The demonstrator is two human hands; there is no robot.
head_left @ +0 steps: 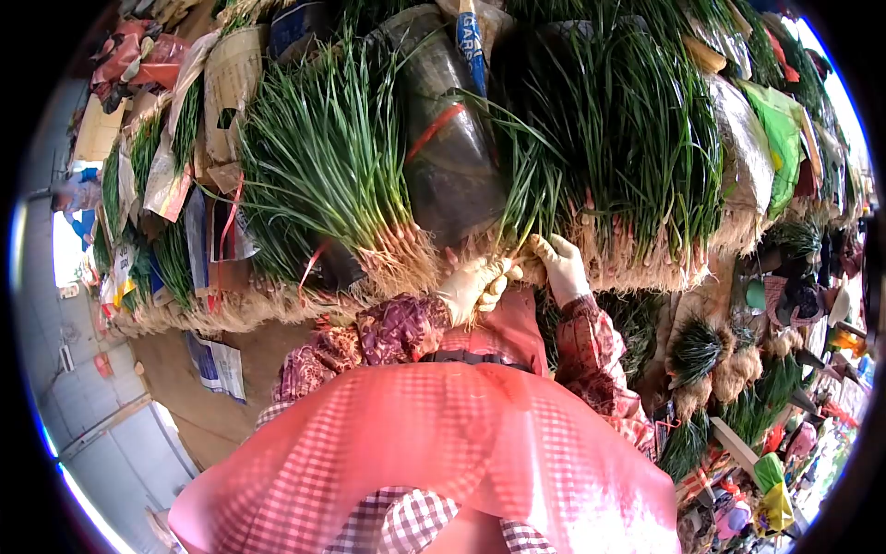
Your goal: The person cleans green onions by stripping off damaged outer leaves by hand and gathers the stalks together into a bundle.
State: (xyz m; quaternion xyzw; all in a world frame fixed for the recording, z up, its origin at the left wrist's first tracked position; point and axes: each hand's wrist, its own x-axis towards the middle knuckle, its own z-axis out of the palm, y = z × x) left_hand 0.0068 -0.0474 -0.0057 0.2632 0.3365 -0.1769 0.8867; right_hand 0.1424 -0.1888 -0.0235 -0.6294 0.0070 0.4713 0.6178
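My left hand (477,288), in a pale glove, is closed around the root end of a small bunch of green onions (524,205). Their long green leaves point away from me. Close on its right, my right hand (561,268), also gloved, has its fingers bent in a pinch at the base of the same bunch; what lies between its fingertips is hidden. A larger pile of green onions (334,157), with pinkish bases and tan roots (399,258), lies left of my hands. Dark plastic sheeting (454,175) with a red strip lies between the pile and the bunch.
A dense row of green onions (637,138) lies to the right, roots toward me. Tied bundles (700,351) sit lower right. Scraps of sacking (233,83) and a green plastic bag (773,138) lie among the plants. A red checked apron (425,434) covers my lap.
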